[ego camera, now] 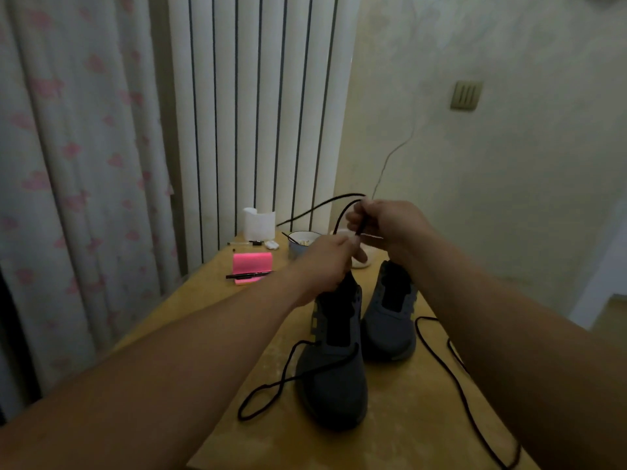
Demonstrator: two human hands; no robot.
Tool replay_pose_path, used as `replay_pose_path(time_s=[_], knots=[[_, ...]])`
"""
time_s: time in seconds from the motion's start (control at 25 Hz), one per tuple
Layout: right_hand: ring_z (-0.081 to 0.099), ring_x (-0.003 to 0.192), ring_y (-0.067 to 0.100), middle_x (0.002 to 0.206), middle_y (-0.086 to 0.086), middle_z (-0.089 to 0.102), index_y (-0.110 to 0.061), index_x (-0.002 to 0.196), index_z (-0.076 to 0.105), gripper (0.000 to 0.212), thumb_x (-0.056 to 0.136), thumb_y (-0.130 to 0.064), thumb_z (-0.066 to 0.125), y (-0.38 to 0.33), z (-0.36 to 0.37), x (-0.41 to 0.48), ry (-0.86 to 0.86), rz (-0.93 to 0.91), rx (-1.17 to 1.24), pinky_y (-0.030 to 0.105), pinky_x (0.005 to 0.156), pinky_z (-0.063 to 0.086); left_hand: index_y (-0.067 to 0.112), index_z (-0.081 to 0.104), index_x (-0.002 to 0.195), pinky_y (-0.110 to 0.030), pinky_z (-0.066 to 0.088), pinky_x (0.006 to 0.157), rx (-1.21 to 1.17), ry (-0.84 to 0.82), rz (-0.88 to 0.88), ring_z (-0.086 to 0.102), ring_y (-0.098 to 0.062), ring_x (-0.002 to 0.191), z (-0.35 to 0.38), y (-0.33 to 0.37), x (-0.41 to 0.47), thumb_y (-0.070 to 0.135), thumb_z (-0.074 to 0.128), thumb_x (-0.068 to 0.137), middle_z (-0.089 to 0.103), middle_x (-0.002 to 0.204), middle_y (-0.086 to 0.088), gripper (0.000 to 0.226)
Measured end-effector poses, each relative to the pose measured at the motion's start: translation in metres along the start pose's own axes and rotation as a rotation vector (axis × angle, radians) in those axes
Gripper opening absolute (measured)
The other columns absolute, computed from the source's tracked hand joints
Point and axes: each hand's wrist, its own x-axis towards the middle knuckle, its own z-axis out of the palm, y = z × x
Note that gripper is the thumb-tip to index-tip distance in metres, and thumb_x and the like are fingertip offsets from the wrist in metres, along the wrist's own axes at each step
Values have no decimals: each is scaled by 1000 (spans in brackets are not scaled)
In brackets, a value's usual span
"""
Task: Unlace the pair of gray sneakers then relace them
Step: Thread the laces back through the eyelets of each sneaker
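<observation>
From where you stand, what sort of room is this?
Probably a room in a home: a flowered curtain beside a white radiator, and a yellow table holding gray sneakers and a bowl.

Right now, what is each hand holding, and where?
Right hand pinches the black lace near its tip; left hand grips the top of the near sneaker.

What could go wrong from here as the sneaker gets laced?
1. The right hand pinches the black lace up high. Its free end hangs near the bowl and could dip in.
2. The loose lace lies by the table edge under the right arm and may get dragged off.
3. Only the left hand steadies the left sneaker, so a hard pull could topple it.
</observation>
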Motion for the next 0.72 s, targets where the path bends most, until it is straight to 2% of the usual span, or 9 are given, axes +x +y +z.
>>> replay_pose_path(time_s=[0.08, 0.2, 0.28, 0.32, 0.36, 0.44, 0.56, 0.64, 0.72], knots=[[75, 97, 26, 105, 14, 77, -6, 107, 69, 31, 110, -29, 48, 8, -6, 7, -23, 84, 73, 40, 93, 56, 12, 61, 97, -23, 25, 45, -129, -49, -68, 32, -9, 48, 9, -13, -6, 36, 38, 113, 37, 62, 5, 37], [74, 102, 29, 112, 14, 75, -1, 118, 69, 58, 111, -50, 38, 42, -14, 0, -257, 297, 8, 42, 86, 56, 16, 54, 93, -21, 22, 41, -250, -11, -69, 27, -8, 45, 8, -16, -3, 34, 37, 113, 35, 60, 6, 32], [75, 107, 29, 116, 15, 77, -8, 124, 70, 58, 111, -53, 35, 63, -11, -13, -419, 303, -33, 42, 92, 54, 18, 53, 94, -21, 21, 41, -277, -12, -66, 27, -8, 46, 2, -13, -2, 35, 37, 113, 35, 61, 6, 30], [75, 108, 29, 116, 14, 76, -9, 127, 69, 54, 111, -50, 36, 69, -8, -16, -440, 268, 29, 43, 94, 55, 18, 53, 94, -21, 21, 42, -270, -22, -65, 27, -8, 46, 0, -12, -1, 35, 37, 114, 35, 61, 6, 31], [75, 106, 28, 114, 13, 77, -9, 127, 69, 49, 112, -45, 39, 71, -6, -17, -425, 230, 117, 43, 94, 56, 17, 53, 95, -22, 21, 43, -254, -34, -67, 28, -8, 47, -1, -12, -1, 35, 36, 114, 35, 61, 5, 31], [75, 95, 24, 94, 7, 74, -13, 116, 72, 34, 111, -34, 45, 70, -7, -11, -407, 197, 248, 41, 87, 58, 16, 54, 99, -23, 20, 44, -218, -63, -83, 28, -8, 47, -2, -13, -1, 35, 36, 114, 36, 62, 5, 30], [69, 86, 21, 76, 2, 60, -16, 118, 71, 25, 107, -27, 51, 64, -11, -5, -412, 170, 209, 42, 88, 57, 15, 54, 100, -22, 20, 43, -192, -88, -93, 29, -7, 47, -2, -12, -1, 36, 36, 114, 36, 60, 7, 31], [63, 84, 19, 75, 2, 58, -14, 113, 70, 22, 105, -25, 52, 63, -11, -2, -362, 112, 145, 41, 93, 54, 16, 54, 98, -22, 23, 43, -204, -113, -77, 30, -9, 48, -2, -13, -1, 35, 36, 114, 36, 62, 5, 31], [63, 86, 17, 86, 2, 66, -13, 102, 68, 20, 106, -23, 51, 58, -8, -1, -268, 70, 172, 35, 82, 51, 14, 56, 98, -25, 35, 49, -191, -138, -52, 37, -12, 53, -2, -18, -4, 33, 37, 114, 42, 66, 1, 31]])
